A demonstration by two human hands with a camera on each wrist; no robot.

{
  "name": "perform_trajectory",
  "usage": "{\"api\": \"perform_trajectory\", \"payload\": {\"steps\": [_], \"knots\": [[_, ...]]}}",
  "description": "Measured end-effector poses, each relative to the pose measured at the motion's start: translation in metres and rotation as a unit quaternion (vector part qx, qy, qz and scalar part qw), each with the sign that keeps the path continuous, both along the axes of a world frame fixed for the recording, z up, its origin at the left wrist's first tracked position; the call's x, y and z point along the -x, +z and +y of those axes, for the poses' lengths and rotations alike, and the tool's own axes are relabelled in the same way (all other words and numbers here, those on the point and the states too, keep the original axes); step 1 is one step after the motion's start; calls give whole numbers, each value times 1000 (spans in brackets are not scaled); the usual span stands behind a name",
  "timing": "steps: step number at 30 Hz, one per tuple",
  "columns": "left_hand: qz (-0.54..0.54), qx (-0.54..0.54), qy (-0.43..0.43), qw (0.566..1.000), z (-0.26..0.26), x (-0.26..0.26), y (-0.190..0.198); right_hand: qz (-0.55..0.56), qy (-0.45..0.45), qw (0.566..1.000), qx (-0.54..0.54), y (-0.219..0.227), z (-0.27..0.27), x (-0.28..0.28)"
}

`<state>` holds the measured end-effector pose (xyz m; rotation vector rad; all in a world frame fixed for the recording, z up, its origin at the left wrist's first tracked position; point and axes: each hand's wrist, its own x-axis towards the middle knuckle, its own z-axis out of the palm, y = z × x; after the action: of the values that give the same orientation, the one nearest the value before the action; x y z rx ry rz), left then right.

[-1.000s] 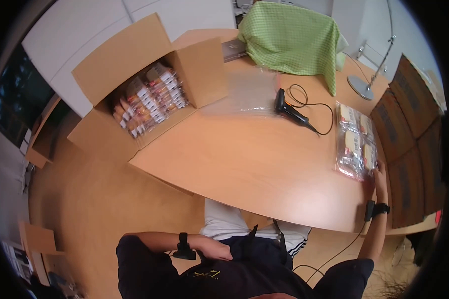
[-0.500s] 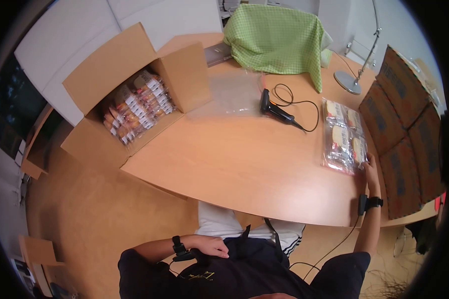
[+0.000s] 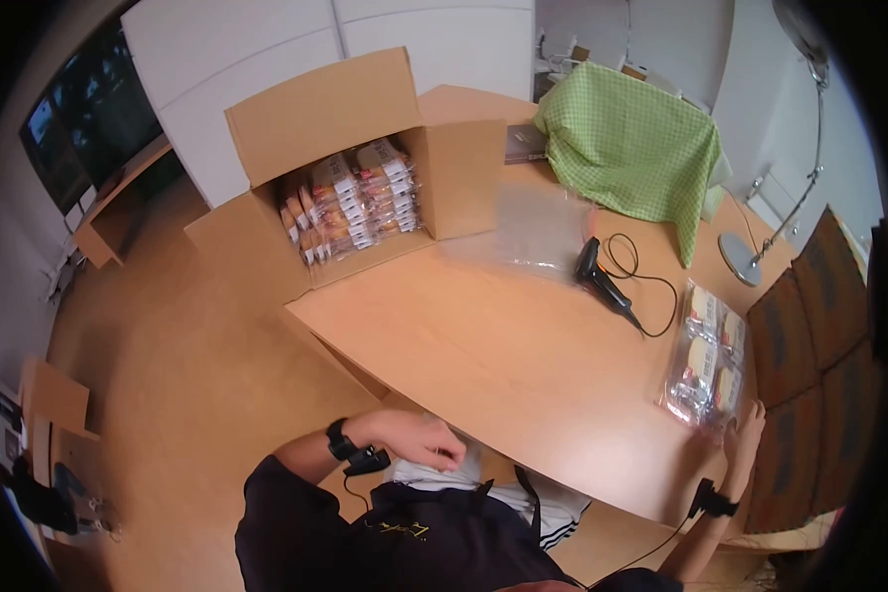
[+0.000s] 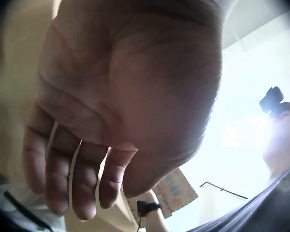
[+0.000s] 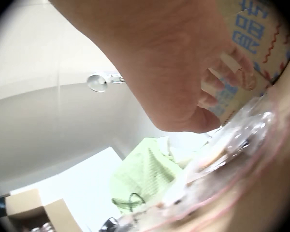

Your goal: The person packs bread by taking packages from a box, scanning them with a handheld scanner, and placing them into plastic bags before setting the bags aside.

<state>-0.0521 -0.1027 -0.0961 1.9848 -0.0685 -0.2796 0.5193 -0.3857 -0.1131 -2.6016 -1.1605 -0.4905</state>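
A clear plastic bag (image 3: 677,407) holding several packaged food items lies at the table's right side. By its near right corner is my right hand (image 3: 745,434), fingers loosely bent. In the right wrist view this hand (image 5: 179,72) hovers right beside the crinkled bag (image 5: 222,164), with a gap between thumb and fingers and nothing visible in it. My left hand (image 3: 419,441) hangs above my lap at the table's front edge. The left wrist view shows its palm bare and the fingers (image 4: 84,183) relaxed, slightly bent.
An open cardboard box (image 3: 469,187) of packaged items stands at the left. Flat clear bags (image 3: 538,232), a black barcode scanner (image 3: 607,286) with its cord and a green checked cloth (image 3: 631,148) are farther back. A lamp (image 3: 740,259) and printed cardboard (image 3: 809,365) border the right.
The head view has shifted. My left hand has risen from my waist toward the table edge. My right hand has moved from the bag's right side toward its near corner.
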Motion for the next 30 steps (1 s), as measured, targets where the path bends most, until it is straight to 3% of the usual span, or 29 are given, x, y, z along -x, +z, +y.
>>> {"api": "perform_trajectory", "payload": {"steps": [2,4,5,6,8,10,12,13,15,16,18,19,21,23,26,27,30], "knots": [[-42,-51,58,996,20,6,25,-27,79,993,-78,28,18,44],[-66,-96,142,983,46,12,48,26,177,981,-80,56,42,97],[-78,-172,200,961,61,15,59,134,237,960,-64,78,54,126],[-91,-247,256,930,77,18,70,141,269,951,-57,81,62,143],[-69,-292,430,851,109,22,89,268,292,918,3,84,75,172],[-199,-463,453,735,164,29,88,305,347,886,30,78,88,188],[-226,-500,490,677,205,33,99,357,358,861,60,67,99,193],[-227,-501,492,675,223,35,102,379,367,847,68,59,104,192],[-210,-593,517,581,251,40,103,397,376,834,76,46,109,189],[-212,-592,518,580,258,41,103,413,372,825,102,43,111,187],[-56,-627,566,533,270,42,103,425,368,817,125,38,112,182],[7,-610,584,535,276,42,102,440,365,812,115,36,112,179],[12,-602,595,532,283,44,97,454,360,809,101,29,112,172],[16,-606,608,513,288,44,92,554,353,753,54,18,111,164],[78,-598,598,528,281,41,97,536,391,746,58,11,116,159],[79,-598,596,530,281,40,97,585,375,719,35,8,116,160],[63,-616,585,524,284,43,92,611,349,710,33,9,117,160]]}}
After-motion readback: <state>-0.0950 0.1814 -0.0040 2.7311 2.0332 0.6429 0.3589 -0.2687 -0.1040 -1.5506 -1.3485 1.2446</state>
